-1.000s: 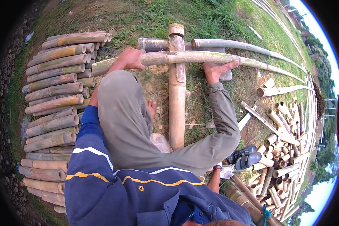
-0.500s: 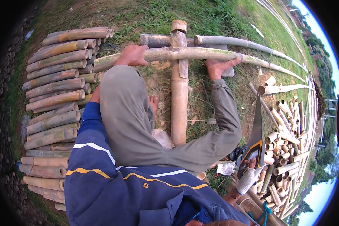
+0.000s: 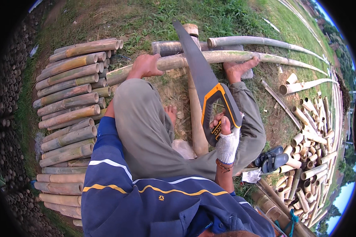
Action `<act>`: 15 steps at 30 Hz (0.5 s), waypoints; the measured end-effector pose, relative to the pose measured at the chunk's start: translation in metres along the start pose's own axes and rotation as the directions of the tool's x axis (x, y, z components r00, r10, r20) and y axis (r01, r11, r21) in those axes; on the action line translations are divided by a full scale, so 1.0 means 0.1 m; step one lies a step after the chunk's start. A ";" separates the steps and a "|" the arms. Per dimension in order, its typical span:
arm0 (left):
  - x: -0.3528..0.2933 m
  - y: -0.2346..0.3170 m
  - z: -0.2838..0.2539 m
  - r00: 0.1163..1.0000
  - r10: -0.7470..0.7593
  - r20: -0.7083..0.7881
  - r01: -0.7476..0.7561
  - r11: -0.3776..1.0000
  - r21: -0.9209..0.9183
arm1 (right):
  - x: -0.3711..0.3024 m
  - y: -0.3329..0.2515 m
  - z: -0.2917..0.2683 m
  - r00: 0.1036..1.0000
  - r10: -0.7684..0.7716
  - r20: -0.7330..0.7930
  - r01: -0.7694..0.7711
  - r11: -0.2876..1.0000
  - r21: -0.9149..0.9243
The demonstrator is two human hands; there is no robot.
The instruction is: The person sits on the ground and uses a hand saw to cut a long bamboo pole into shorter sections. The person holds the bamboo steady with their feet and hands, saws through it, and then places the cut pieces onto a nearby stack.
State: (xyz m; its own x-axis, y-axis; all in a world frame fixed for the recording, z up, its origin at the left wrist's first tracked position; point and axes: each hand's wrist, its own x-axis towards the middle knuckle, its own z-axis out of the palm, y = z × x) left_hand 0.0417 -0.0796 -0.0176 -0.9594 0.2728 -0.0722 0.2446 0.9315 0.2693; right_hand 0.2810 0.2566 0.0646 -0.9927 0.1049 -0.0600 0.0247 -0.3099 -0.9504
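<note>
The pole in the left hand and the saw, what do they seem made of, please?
Pole: likely bamboo, unpainted, mottled green and tan, with a node ring. Saw blade: probably steel, thin and dull grey. Saw handle: apparently moulded plastic, black with orange edging; rubber possible.

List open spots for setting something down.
Open: grass beyond the dark log; small dirt patch bounded by left knee, support post and pole in left hand. Crowded: left, stacked bamboo; right, sandals, cut pieces; centre, saw in right hand.

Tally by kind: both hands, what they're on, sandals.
Hands, left hand and right hand: 2
Bamboo pole under the left hand: 1
Handsaw in the right hand: 1
Dark sandals: 2
Total: 6
</note>
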 end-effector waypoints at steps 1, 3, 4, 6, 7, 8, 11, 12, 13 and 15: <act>0.00 0.00 0.00 1.000 -0.004 -0.001 0.004 1.000 -0.001 | -0.02 -0.07 0.28 0.998 -0.028 -0.053 0.027 1.000 -0.008; 0.01 0.00 -0.02 1.000 -0.015 0.015 0.015 1.000 0.000 | 0.00 0.13 0.36 0.999 0.014 0.031 -0.012 0.999 -0.051; 0.01 0.00 -0.03 1.000 -0.021 0.023 0.021 1.000 -0.001 | 0.00 0.19 0.39 0.997 0.021 0.070 -0.013 0.993 -0.120; -0.01 0.02 -0.04 1.000 -0.013 0.001 0.013 1.000 -0.013 | 0.01 0.33 0.43 0.996 0.039 0.084 -0.019 0.974 -0.228; -0.01 0.05 -0.04 1.000 -0.007 -0.008 0.007 1.000 -0.019 | 0.00 0.42 0.43 0.997 0.030 0.075 -0.010 0.967 -0.254; 0.00 0.08 -0.04 1.000 -0.006 -0.008 0.006 1.000 -0.015 | -0.02 0.48 0.43 0.998 0.021 0.065 -0.002 0.960 -0.280; -0.02 0.05 -0.07 1.000 -0.015 -0.002 0.015 1.000 0.003 | -0.03 0.32 0.57 0.970 -0.111 0.216 0.203 0.857 -0.474; -0.02 0.04 -0.07 1.000 -0.009 0.005 0.009 1.000 0.005 | -0.04 0.33 0.58 0.975 -0.100 0.199 0.192 0.833 -0.519; -0.01 0.04 -0.07 1.000 -0.004 0.013 0.004 1.000 0.007 | -0.03 0.34 0.59 0.979 -0.090 0.181 0.178 0.808 -0.562; -0.01 0.05 -0.04 0.999 -0.009 0.036 0.007 0.999 0.040 | 0.00 0.36 0.59 0.981 -0.100 0.164 0.181 0.769 -0.613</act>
State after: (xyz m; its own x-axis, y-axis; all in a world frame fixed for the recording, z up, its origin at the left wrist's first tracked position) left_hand 0.0432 -0.0767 -0.0121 -0.9558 0.2731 -0.1087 0.2431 0.9424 0.2297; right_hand 0.2754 0.1891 0.0483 -0.9960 -0.0208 0.0865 -0.0882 0.3598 -0.9289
